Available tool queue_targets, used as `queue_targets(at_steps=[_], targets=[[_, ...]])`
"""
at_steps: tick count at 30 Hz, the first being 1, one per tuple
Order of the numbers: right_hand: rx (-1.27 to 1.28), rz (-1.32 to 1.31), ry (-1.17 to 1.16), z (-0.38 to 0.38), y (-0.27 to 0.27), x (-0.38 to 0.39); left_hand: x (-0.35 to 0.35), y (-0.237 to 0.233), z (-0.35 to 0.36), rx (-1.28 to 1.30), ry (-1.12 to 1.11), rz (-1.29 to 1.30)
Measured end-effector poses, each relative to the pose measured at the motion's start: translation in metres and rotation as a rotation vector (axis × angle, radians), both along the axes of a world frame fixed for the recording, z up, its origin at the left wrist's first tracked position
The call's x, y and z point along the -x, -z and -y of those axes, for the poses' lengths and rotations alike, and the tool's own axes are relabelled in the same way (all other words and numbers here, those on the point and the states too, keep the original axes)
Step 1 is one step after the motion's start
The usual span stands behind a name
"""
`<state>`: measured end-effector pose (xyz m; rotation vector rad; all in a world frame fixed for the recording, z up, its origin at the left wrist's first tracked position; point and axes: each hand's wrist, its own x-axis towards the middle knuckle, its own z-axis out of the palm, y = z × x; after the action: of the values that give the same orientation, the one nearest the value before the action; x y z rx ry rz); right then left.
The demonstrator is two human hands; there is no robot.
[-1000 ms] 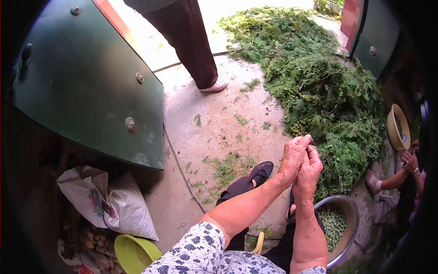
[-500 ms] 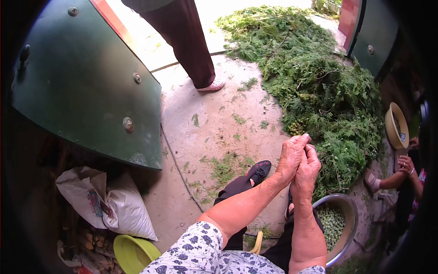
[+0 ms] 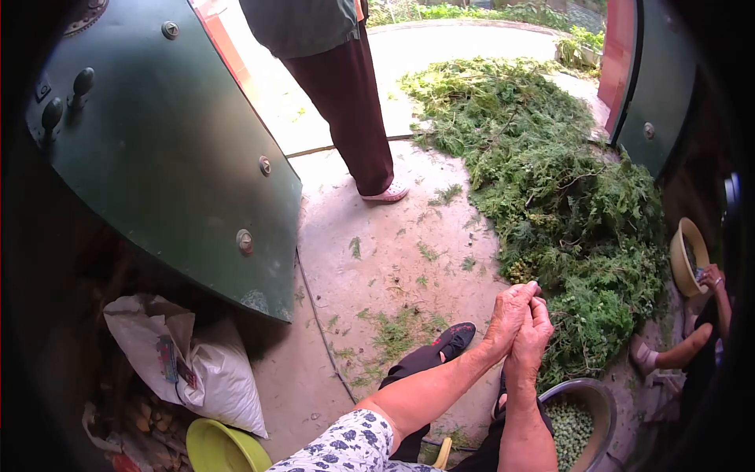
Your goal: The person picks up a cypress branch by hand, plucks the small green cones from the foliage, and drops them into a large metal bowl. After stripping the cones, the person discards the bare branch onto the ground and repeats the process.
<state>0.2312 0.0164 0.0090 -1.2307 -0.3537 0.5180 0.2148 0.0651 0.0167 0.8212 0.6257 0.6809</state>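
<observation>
My left hand (image 3: 508, 316) and my right hand (image 3: 531, 340) are pressed together in front of me, fingers closed against each other. Whatever lies between them, if anything, is hidden. Just beyond my fingertips spreads a big heap of cut green branches (image 3: 582, 204) with feathery, scale-like leaves. Below my right forearm stands a metal basin (image 3: 602, 409), partly filled with small pale-green berries or cones (image 3: 570, 429).
A standing person (image 3: 358, 118) in dark trousers is near the doorway. At right another person's hand (image 3: 712, 278) touches a tan basin (image 3: 683, 256). On the left are a green metal door (image 3: 173, 157), a white sack (image 3: 224, 377) and a yellow-green basin (image 3: 216, 444). A dark cable (image 3: 314, 307) crosses the floor.
The view has tilted up, so the scene sits lower and more of the yard shows. My hands stay pressed together. The seated person's hand at right has moved to the tan basin.
</observation>
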Motion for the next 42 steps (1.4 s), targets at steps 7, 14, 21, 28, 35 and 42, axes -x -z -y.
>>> queue_targets(at_steps=[7, 14, 21, 28, 35, 42], targets=[[0.033, 0.021, 0.004, 0.005, -0.009, 0.002, 0.000, 0.000, 0.003, -0.006, 0.012, 0.011], [0.010, -0.011, 0.009, 0.009, -0.006, -0.004, -0.002, 0.003, 0.003, 0.031, 0.083, 0.034], [-0.416, 0.212, -0.051, 0.050, -0.096, -0.018, -0.005, 0.005, -0.005, 0.005, 0.029, -0.012], [-0.900, 0.455, -0.544, 0.100, -0.184, -0.011, -0.004, 0.005, 0.002, 0.026, 0.106, -0.002], [-0.875, 0.530, -1.024, 0.138, -0.186, -0.037, -0.003, 0.004, 0.000, 0.055, 0.135, -0.008], [-0.417, 0.443, -0.879, 0.165, -0.192, -0.018, -0.003, 0.007, 0.000, 0.058, 0.159, -0.025]])
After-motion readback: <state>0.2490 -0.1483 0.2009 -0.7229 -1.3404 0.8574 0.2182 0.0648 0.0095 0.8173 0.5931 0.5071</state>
